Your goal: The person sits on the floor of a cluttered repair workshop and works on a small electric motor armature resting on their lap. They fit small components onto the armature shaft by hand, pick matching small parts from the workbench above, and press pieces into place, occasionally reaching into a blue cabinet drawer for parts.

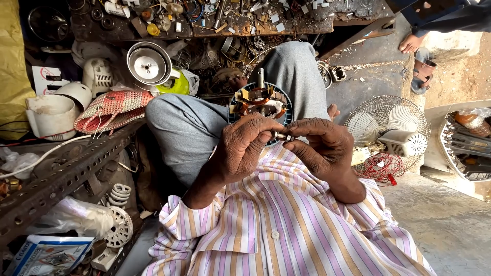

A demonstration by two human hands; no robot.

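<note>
Cluttered workshop floor (440,225): fan motor (261,105) behind both hands (286,145).

Small metal cylinder (282,137): shiny, lying sideways, pinched between fingertips of both hands. Round fan motor (261,105): copper windings, blue rim, shaft upright, resting on lap just behind.

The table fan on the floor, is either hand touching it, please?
No, the table fan lies apart on the floor while both the left hand and right hand pinch a small metal part.
</note>
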